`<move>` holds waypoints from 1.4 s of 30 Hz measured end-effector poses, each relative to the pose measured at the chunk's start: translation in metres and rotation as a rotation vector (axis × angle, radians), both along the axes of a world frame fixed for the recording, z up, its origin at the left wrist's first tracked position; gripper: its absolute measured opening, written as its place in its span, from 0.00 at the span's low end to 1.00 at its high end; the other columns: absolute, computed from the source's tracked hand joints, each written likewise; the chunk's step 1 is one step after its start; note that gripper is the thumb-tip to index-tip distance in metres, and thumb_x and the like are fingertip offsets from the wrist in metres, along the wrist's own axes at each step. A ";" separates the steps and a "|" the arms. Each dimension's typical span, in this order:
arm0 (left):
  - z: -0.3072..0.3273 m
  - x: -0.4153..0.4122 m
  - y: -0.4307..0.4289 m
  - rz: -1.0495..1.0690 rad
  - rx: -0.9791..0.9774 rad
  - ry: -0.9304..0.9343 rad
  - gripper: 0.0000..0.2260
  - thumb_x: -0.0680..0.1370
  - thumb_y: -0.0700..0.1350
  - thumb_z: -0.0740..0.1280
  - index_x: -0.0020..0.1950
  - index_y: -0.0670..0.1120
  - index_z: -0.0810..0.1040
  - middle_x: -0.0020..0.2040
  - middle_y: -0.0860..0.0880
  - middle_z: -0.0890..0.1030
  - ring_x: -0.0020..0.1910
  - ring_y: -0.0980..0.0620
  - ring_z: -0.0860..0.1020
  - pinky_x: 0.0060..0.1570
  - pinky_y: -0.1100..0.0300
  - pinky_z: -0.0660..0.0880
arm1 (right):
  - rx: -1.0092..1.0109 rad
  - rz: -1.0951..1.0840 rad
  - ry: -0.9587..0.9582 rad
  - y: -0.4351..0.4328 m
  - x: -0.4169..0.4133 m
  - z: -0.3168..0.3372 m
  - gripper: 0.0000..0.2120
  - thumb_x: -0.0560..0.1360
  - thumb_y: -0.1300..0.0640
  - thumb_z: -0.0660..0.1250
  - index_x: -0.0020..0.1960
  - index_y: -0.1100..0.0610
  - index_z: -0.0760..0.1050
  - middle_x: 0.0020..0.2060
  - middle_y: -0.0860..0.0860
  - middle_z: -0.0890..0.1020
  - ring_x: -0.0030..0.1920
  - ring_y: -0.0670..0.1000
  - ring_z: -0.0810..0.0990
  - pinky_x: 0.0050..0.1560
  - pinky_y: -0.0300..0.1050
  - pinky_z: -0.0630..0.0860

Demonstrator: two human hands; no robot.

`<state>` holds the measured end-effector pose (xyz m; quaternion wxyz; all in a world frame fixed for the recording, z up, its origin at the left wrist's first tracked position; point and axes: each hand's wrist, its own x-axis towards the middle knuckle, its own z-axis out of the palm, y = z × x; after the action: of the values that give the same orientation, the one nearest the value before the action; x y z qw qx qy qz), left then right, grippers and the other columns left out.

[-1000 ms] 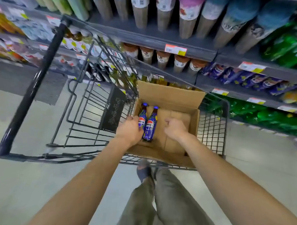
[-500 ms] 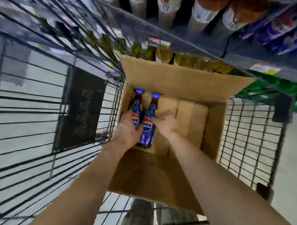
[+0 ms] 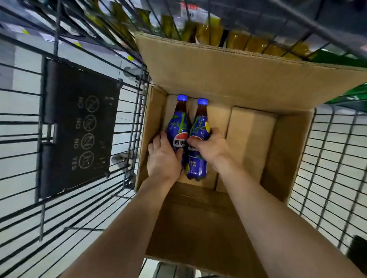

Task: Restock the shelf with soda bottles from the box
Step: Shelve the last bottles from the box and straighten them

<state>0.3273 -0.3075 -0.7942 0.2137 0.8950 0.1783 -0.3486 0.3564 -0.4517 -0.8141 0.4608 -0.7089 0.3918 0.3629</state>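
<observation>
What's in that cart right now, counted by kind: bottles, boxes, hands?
Soda bottles: 2 (left bottle, right bottle)
Hands: 2 (left hand, right hand, each gripping a bottle)
Cardboard box: 1
Total: 5

We see even, fairly bright overhead light falling into the cardboard box (image 3: pixel 222 73), which leaves the box's near wall in soft brown shade and puts a slight sheen on the labels of the left soda bottle (image 3: pixel 179 126) and the right soda bottle (image 3: pixel 200 127), the sharpest things in view. Toward the edges we find the cart wires (image 3: pixel 56 30) bowed by the wide lens and smeared by motion blur. The shelf goods (image 3: pixel 203 29) along the top look dim, streaked and unreadable to us.
</observation>
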 end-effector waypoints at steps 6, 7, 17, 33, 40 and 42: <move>-0.014 0.015 -0.007 0.084 -0.089 0.038 0.35 0.75 0.58 0.74 0.74 0.43 0.65 0.67 0.41 0.75 0.65 0.39 0.76 0.63 0.45 0.75 | 0.021 0.052 -0.022 -0.018 -0.005 -0.008 0.30 0.66 0.51 0.81 0.62 0.51 0.70 0.51 0.51 0.83 0.48 0.53 0.84 0.51 0.51 0.83; -0.015 0.019 -0.009 0.104 -0.090 0.037 0.36 0.74 0.59 0.75 0.74 0.44 0.64 0.67 0.41 0.75 0.64 0.39 0.77 0.62 0.45 0.76 | 0.035 0.050 -0.020 -0.021 -0.006 -0.010 0.30 0.66 0.51 0.81 0.62 0.51 0.70 0.51 0.51 0.83 0.47 0.53 0.84 0.50 0.51 0.83; 0.012 0.015 0.004 0.223 -0.257 -0.062 0.30 0.73 0.54 0.78 0.70 0.49 0.69 0.57 0.50 0.80 0.51 0.52 0.79 0.51 0.58 0.75 | 0.156 -0.017 -0.143 -0.045 -0.027 0.017 0.33 0.64 0.53 0.83 0.61 0.46 0.68 0.52 0.47 0.82 0.50 0.50 0.84 0.53 0.51 0.82; 0.274 0.002 -0.031 0.027 -0.801 -0.534 0.36 0.72 0.39 0.80 0.75 0.51 0.67 0.56 0.68 0.80 0.54 0.63 0.82 0.57 0.63 0.79 | 0.130 -0.121 -0.729 -0.105 -0.050 0.302 0.38 0.65 0.64 0.82 0.71 0.56 0.71 0.57 0.55 0.85 0.57 0.56 0.85 0.62 0.59 0.79; 0.412 -0.010 -0.081 -0.175 -0.865 -0.750 0.37 0.71 0.46 0.81 0.76 0.53 0.68 0.60 0.59 0.82 0.53 0.63 0.83 0.59 0.60 0.80 | 0.069 -0.096 -1.014 -0.154 -0.087 0.455 0.40 0.68 0.61 0.81 0.75 0.55 0.66 0.61 0.53 0.83 0.59 0.52 0.84 0.64 0.56 0.79; 0.447 -0.018 -0.102 -0.230 -0.883 -0.788 0.35 0.71 0.46 0.81 0.74 0.54 0.68 0.58 0.59 0.81 0.50 0.65 0.83 0.55 0.64 0.79 | 0.038 -0.072 -1.066 -0.172 -0.100 0.490 0.42 0.67 0.59 0.81 0.76 0.55 0.65 0.62 0.53 0.83 0.60 0.53 0.84 0.64 0.59 0.78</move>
<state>0.3098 -0.4094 -0.3474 0.5761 0.7969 -0.1741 -0.0526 0.2567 -0.6236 -0.3244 0.6207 -0.7725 0.1209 -0.0568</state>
